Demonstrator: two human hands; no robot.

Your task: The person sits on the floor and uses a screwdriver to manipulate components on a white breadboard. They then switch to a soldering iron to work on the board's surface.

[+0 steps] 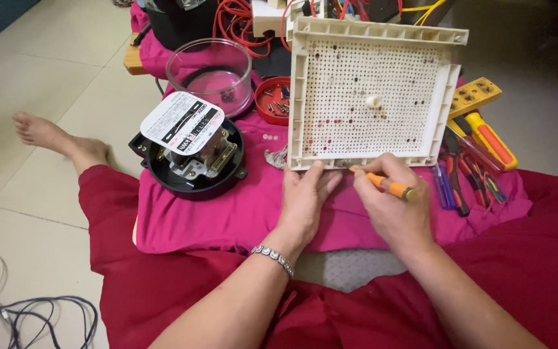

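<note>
A cream perforated plastic panel (369,90) with raised rims lies on a pink cloth (227,213) in front of me. My left hand (305,200) rests flat at the panel's near edge, fingertips touching the rim. My right hand (392,207) is closed around a small orange-handled screwdriver (385,185), whose tip meets the panel's near rim. A small white plug (373,101) sits on the panel's middle.
A black round electricity meter (188,145) with a white face stands left. Behind it are a clear dome cover (209,71) and a red dish of screws (274,100). Pliers and screwdrivers (476,161) lie right. Wires (20,317) trail on the tiled floor.
</note>
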